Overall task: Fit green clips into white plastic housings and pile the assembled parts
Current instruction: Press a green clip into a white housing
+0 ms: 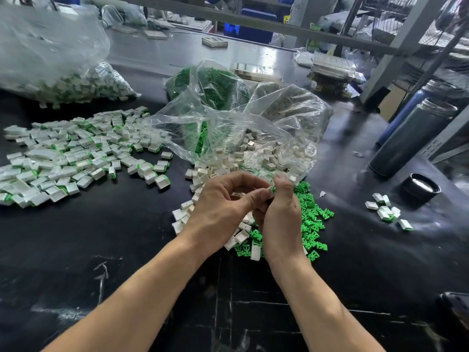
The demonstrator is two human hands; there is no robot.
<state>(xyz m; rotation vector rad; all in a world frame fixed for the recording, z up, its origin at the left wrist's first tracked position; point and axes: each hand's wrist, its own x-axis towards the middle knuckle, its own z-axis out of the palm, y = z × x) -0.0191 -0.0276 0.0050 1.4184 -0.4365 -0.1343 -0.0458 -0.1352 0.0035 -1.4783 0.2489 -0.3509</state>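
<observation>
Left hand (223, 201) and right hand (280, 212) meet above the black table (127, 250), fingers pinching one small white housing (269, 191) with a green clip; its long axis cannot be told. Boxy assembled parts (71, 158) lie piled left.

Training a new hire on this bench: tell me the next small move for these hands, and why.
Probably press the green clip home. Both the left hand and the right hand pinch one white housing between them, with green showing at its right edge, so the clip looks only partly seated. Once seated, it would go to the assembled pile at left.
</observation>
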